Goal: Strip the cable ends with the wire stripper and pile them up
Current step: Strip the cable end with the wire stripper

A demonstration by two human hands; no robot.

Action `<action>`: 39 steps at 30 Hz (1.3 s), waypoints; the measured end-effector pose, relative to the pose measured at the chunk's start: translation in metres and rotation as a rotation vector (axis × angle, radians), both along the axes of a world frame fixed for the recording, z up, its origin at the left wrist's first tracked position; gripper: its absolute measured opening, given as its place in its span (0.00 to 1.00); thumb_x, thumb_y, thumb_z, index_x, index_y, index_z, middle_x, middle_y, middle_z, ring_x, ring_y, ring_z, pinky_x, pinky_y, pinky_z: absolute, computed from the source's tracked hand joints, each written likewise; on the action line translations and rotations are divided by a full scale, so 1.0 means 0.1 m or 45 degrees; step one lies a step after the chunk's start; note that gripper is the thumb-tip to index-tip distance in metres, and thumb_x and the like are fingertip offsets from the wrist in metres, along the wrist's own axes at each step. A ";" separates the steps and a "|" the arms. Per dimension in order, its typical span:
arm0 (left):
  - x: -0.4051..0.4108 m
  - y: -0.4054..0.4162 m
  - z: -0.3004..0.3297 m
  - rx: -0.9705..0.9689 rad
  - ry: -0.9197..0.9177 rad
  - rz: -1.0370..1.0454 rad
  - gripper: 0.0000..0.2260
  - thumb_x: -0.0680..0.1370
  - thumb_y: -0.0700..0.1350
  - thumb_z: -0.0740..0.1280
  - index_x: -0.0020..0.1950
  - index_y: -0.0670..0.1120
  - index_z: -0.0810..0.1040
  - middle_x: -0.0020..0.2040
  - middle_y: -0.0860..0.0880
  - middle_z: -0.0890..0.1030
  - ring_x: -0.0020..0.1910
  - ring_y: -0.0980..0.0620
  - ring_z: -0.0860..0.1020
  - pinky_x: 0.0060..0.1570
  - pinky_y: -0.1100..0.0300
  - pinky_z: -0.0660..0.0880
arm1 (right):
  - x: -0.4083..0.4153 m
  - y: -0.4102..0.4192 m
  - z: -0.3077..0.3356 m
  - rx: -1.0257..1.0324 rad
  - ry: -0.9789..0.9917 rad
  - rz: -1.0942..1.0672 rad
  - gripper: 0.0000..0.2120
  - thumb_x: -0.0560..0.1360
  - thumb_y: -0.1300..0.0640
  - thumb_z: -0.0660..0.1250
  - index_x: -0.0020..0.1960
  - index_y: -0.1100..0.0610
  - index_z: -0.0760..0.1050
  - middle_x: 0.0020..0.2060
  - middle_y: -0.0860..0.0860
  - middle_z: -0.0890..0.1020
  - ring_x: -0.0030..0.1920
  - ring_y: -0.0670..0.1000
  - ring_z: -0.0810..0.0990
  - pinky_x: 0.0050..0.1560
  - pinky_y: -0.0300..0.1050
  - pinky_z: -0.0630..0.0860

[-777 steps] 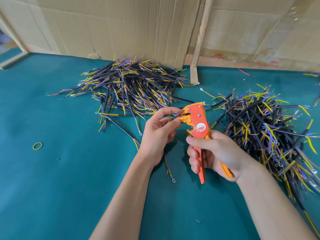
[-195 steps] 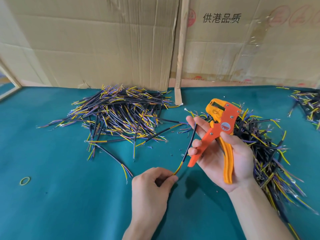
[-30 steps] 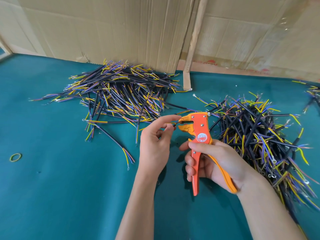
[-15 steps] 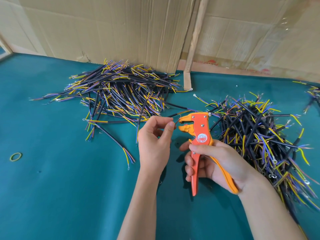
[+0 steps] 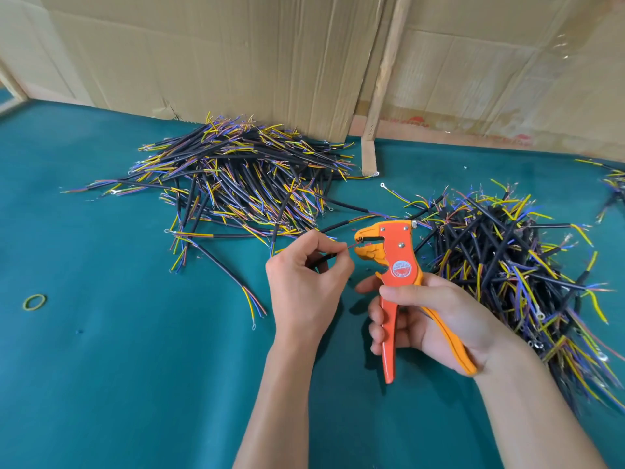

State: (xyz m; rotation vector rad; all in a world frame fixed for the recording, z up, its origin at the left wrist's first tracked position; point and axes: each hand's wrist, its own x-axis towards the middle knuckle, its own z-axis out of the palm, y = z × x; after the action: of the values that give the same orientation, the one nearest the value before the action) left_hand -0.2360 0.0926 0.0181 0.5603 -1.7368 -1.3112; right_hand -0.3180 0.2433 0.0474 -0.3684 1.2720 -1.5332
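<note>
At frame centre, the left hand (image 5: 306, 286) pinches a black cable (image 5: 323, 258) lying roughly level, its thin core pointing right into the wire stripper (image 5: 389, 262) gripped by the right hand (image 5: 429, 316).

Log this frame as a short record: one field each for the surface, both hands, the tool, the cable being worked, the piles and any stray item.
surface: teal table, cardboard wall behind
left hand: pinches a black cable, its thin wire end at the tool's mouth
right hand: grips the handles of the orange wire stripper, head pointing left
left pile: cables heaped against the cardboard
right pile: cables heaped beside the right hand
stray: yellow rubber band on the table at far left
</note>
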 end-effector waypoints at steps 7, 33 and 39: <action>0.02 0.01 0.05 -0.036 -0.046 0.007 0.03 0.67 0.39 0.71 0.35 0.47 0.81 0.32 0.53 0.81 0.32 0.50 0.76 0.36 0.61 0.74 | -0.01 0.05 0.01 -0.005 0.010 0.070 0.20 0.67 0.61 0.77 0.57 0.66 0.81 0.38 0.64 0.77 0.36 0.62 0.79 0.41 0.59 0.80; 0.03 0.01 0.09 -0.004 -0.063 0.019 0.07 0.66 0.36 0.72 0.34 0.48 0.79 0.32 0.55 0.81 0.31 0.54 0.76 0.35 0.68 0.72 | -0.03 0.06 -0.04 -0.028 0.078 0.138 0.12 0.70 0.60 0.77 0.51 0.62 0.82 0.34 0.59 0.75 0.32 0.58 0.75 0.36 0.55 0.79; 0.03 0.00 0.09 -0.006 -0.060 0.011 0.07 0.66 0.37 0.71 0.34 0.48 0.79 0.33 0.55 0.81 0.33 0.51 0.77 0.35 0.66 0.73 | -0.05 0.05 -0.06 -0.033 0.096 0.170 0.09 0.71 0.59 0.76 0.49 0.61 0.80 0.34 0.57 0.74 0.31 0.57 0.75 0.35 0.53 0.78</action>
State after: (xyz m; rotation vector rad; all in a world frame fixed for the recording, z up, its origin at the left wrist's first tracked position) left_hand -0.2326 0.0929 0.0274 0.6002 -1.7734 -1.2969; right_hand -0.3231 0.2487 0.0415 -0.5221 1.2608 -1.4355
